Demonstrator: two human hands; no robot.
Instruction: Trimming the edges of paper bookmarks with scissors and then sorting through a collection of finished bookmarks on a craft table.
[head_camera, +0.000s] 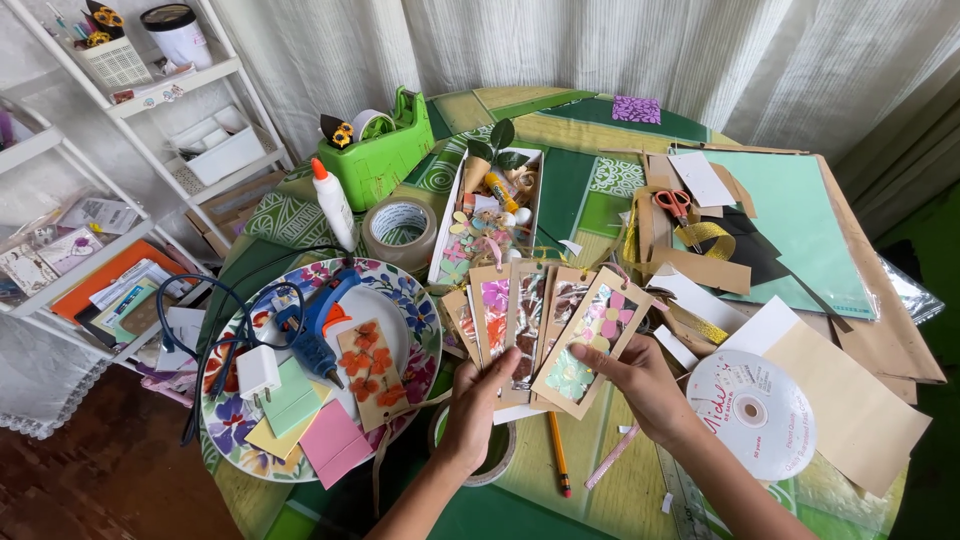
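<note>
A fan of handmade bookmarks (530, 325), tan card strips set with pressed flowers and paper blooms, was held up over a crowded craft table (590, 190) as seen from the head camera. The left hand (478, 405) was closed on the lower ends of the fan, thumb laid across the front, while the right hand (640, 385) was clamped on the lower end of the front bookmark (592, 340), the one with pink and pale green paper flowers, which was tilted to the right of the others. The step in hand was judged to be a sorting or showing of the finished pieces, with the front one being drawn off the fan. The next move was judged to call for a firm hold by the left hand so the remaining strips would not slip, and for a bare spot on which to set the loose one.

One more bookmark with orange flowers (370, 375) was left lying on a flowered plate (425, 320), just beside a blue glue gun (315, 330) and coloured paper squares (300, 415). Behind the fan lay a narrow tray of trimmings (490, 210), a roll of wide tape (400, 230), a glue bottle (333, 205) and a green tape dispenser (385, 150). To the right, scissors (677, 203) rested on card offcuts, and a ribbon spool (755, 410) lay near the right wrist. A pencil (558, 455) lay below the hands.
</note>
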